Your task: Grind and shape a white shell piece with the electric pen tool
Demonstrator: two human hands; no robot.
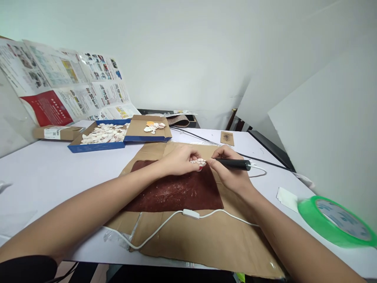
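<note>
My left hand [184,159] is closed, pinching a small white seashell [198,161] with reddish marks. My right hand [229,169] grips a black pen-shaped rotary tool [235,164], whose white cord leaves its back end. The tool's front end points left toward the shell; its tip is hidden by my fingers. Both hands meet above the far edge of a dark red-brown cloth [176,192] sprinkled with pale dust. Under the cloth lies a flattened cardboard sheet [188,236]. An inline switch [191,214] sits on the white cord across the front of the cloth.
A blue-edged box [97,147] full of shells stands back left, its open lid [138,127] bearing a few more. Green tape [312,216] lies at right near a white card [287,199]. A black cable [265,159] crosses behind my right hand. Printed sheets [88,86] lean on the wall.
</note>
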